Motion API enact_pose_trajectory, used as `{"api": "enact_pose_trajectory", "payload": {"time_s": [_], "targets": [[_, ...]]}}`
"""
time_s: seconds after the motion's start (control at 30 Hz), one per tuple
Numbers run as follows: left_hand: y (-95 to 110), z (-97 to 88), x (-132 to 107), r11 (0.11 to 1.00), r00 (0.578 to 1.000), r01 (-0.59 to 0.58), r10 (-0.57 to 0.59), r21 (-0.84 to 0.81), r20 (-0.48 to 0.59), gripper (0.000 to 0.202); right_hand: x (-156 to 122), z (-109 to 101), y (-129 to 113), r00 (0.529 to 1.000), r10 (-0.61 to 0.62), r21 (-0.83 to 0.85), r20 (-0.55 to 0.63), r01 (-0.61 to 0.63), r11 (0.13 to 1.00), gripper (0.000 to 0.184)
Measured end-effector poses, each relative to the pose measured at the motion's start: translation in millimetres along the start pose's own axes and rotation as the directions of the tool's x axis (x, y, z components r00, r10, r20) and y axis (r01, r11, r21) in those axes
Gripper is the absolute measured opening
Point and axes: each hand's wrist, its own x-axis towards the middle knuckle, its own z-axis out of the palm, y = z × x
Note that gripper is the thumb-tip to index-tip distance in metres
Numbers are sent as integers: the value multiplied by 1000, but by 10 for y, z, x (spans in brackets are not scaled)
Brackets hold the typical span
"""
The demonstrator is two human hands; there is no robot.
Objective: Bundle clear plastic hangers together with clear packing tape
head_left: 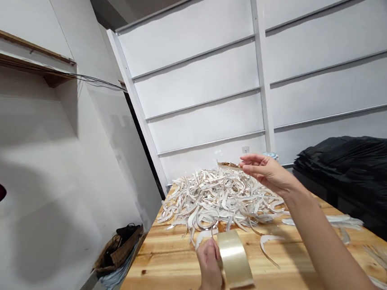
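Observation:
My right hand (pixel 267 173) is raised over the far part of the pile. Its thumb and fingers pinch one end of a shiny brown curved strip (pixel 228 165), which points left. Low in front of me, my left hand (pixel 209 263) is closed, and a thin pale strip (pixel 212 230) rises from its fingertips. Right beside that hand stands a wide gold band, like a tape roll (pixel 235 259); whether the hand touches it I cannot tell. A heap of white and clear curved strips (pixel 223 195) covers the far half of the wooden table (pixel 165 269).
Loose strips (pixel 269 246) lie near the heap, and more clear pieces (pixel 382 265) are at the right edge. A stack of black sheets (pixel 354 166) is at the right. Behind the table stands a white panel (pixel 200 105). A box of cloth (pixel 118 251) sits at lower left.

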Motion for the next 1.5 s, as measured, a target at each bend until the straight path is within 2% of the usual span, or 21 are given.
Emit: {"api": "enact_pose_trajectory", "payload": {"time_s": [0.03, 0.07, 0.1, 0.17, 0.2, 0.23, 0.3, 0.37, 0.43, 0.5, 0.57, 0.63, 0.73, 0.8, 0.83, 0.87, 1.03, 1.13, 1.27, 1.4, 1.5], "targets": [[21, 5, -36, 984, 984, -173, 171, 51, 44, 59, -52, 50, -50, 1000, -21, 16, 15, 20, 1000, 31], [45, 22, -78, 929, 931, -359, 351, 87, 99, 60, -106, 101, -98, 998, -47, 33, 31, 45, 998, 27], [80, 55, -123, 849, 853, -516, 498, 111, 159, 59, -162, 151, -145, 996, -77, 49, 49, 74, 996, 24], [211, 169, -198, 717, 726, -681, 636, 146, 263, 56, -270, 246, -225, 987, -137, 64, 82, 131, 989, 20], [323, 247, -218, 697, 710, -697, 634, 171, 307, 54, -319, 288, -257, 983, -159, 64, 94, 153, 986, 19], [470, 333, -220, 714, 728, -673, 590, 195, 349, 51, -363, 326, -284, 979, -176, 64, 101, 171, 983, 18], [859, 510, -164, 830, 780, -545, 451, 117, 435, 43, -434, 385, -325, 973, -204, 81, 109, 196, 977, 16], [1306, 664, -37, 960, 822, -267, 272, -84, 501, 44, -487, 427, -357, 965, -232, 121, 120, 218, 968, 14], [1688, 774, 126, 961, 863, -40, 172, -275, 476, 49, -528, 462, -380, 954, -272, 148, 125, 253, 956, 13], [1911, 833, 283, 861, 893, 101, 142, -499, 426, 49, -556, 500, -389, 943, -306, 109, 131, 293, 950, 13], [1966, 842, 403, 710, 934, 175, 99, -682, 343, 41, -552, 540, -372, 939, -308, 18, 154, 309, 951, 14], [1928, 807, 478, 598, 965, 193, 28, -778, 261, 30, -494, 568, -315, 941, -236, -70, 244, 260, 963, 16], [1890, 695, 511, 557, 991, 106, 6, -824, 131, 26, -273, 535, -116, 923, -96, -253, 373, 201, 946, 24], [1929, 609, 476, 550, 995, 32, 63, -834, 80, 28, -57, 438, 117, 938, -63, -504, 340, 238, 830, 29], [1963, 569, 443, 543, 992, 13, 100, -840, 80, 27, 54, 363, 264, 958, -58, -682, 281, 242, 690, 30], [1999, 532, 401, 537, 986, 15, 134, -843, 103, 27, 158, 273, 426, 972, -40, -759, 230, 205, 618, 30], [2135, 355, 190, 528, 930, 88, 261, -845, 260, 27, 415, -334, 1245, 995, 104, -946, 11, -23, 322, 21], [2176, 236, 155, 515, 911, 109, 290, -850, 292, 27, 410, -644, 1545, 976, 205, -974, -71, -113, 198, 22], [2191, 116, 212, 539, 885, 135, 311, -832, 346, 31, 446, -821, 1617, 965, 228, -984, -130, -154, 89, 24], [2171, 92, 256, 537, 878, 93, 354, -839, 323, 36, 521, -788, 1515, 965, 198, -985, -171, -170, -21, 28], [2173, 114, 226, 545, 891, 121, 308, -829, 333, 39, 497, -718, 1487, 941, 270, -979, -202, -185, -88, 24]]}}
